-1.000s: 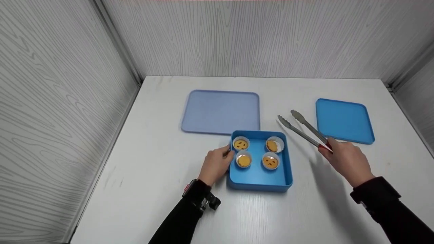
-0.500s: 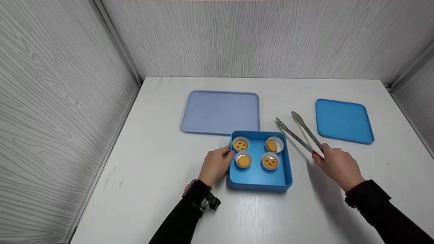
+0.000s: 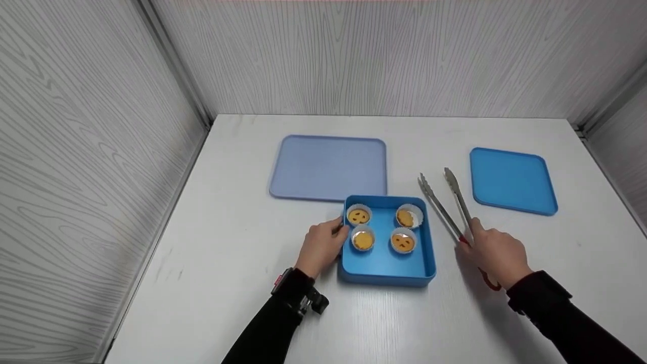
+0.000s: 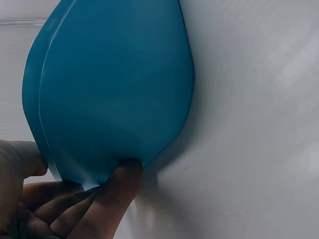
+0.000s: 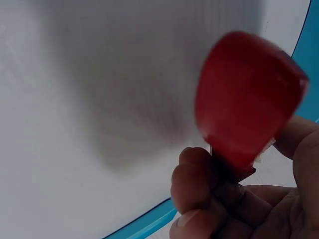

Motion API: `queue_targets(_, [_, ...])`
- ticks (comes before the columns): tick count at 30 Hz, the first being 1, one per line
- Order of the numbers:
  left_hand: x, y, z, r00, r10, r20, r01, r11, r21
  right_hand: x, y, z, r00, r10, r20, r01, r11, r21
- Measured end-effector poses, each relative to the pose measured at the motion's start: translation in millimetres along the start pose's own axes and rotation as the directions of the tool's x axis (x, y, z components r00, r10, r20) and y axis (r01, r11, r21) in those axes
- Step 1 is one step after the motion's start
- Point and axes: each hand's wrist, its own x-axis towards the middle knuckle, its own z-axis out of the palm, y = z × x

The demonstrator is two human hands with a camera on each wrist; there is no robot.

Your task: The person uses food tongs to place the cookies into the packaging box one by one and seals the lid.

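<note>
In the head view a square blue box (image 3: 386, 264) holds several small yellow tarts (image 3: 403, 243) in white paper cups. At the box's left side, my left hand (image 3: 321, 246) grips its wall. The left wrist view shows fingertips near the rim and against the outer wall of the box (image 4: 114, 89). Right of the box, my right hand (image 3: 498, 255) holds metal tongs (image 3: 438, 206) with red handles. Their arms stand apart, tips pointing away from me, with nothing between them. In the right wrist view, the red handle end (image 5: 246, 94) sticks out above curled fingers.
Behind the box lies a lavender tray (image 3: 328, 167), close to the box's back edge. A smaller blue tray (image 3: 513, 182) lies at the back right. Grey wood-grain panels (image 3: 343, 60) stand behind and beside the white table (image 3: 222, 242).
My right hand has moved left and a little nearer to me. The tongs have turned to point more straight away from me. My left hand and the box stay put.
</note>
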Motion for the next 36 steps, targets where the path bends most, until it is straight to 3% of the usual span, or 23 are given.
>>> queue_targets(10, [-2.6,-0.3,-0.7,0.998,0.059,-0.017,-0.059,0.998,0.002,0.9,1,7,0.999,0.003,0.043,-0.004,1.0,0.025])
queue_targets(15, [-2.4,0.2,-0.8,0.999,0.044,-0.01,-0.044,0.999,0.006,3.7,1,4,0.99,0.047,0.135,-0.056,0.996,0.063])
queue_targets(18, [-2.7,0.7,-1.0,0.999,0.034,-0.006,-0.034,0.999,0.003,3.2,3,0,0.99,0.046,0.132,-0.056,0.996,0.073])
queue_targets(20, [-2.6,0.7,-1.0,0.999,0.033,-0.004,-0.033,0.999,0.0,2.2,5,-5,0.995,0.039,0.092,-0.045,0.997,0.064])
queue_targets(23, [-2.3,0.4,-0.9,0.999,0.032,-0.005,-0.032,0.999,-0.003,3.3,12,-10,0.999,-0.018,-0.045,0.019,0.999,0.029])
queue_targets(25, [-1.9,0.0,-0.7,1.0,0.029,-0.004,-0.029,1.0,-0.004,5.7,19,-13,0.983,-0.077,-0.166,0.079,0.997,0.002])
queue_targets(28, [-1.5,-0.4,-0.3,1.0,0.024,-0.002,-0.024,1.0,-0.003,11.2,32,-15,0.943,-0.144,-0.299,0.14,0.99,-0.033])
queue_targets(31, [-1.3,-0.7,0.0,1.0,0.016,0.004,-0.016,1.0,-0.007,15.6,45,-16,0.929,-0.151,-0.337,0.149,0.988,-0.032])
queue_targets(36, [-2.4,-0.4,-0.6,1.0,0.02,0.002,-0.02,1.0,-0.011,20.5,64,-11,0.931,-0.157,-0.33,0.153,0.988,-0.038])
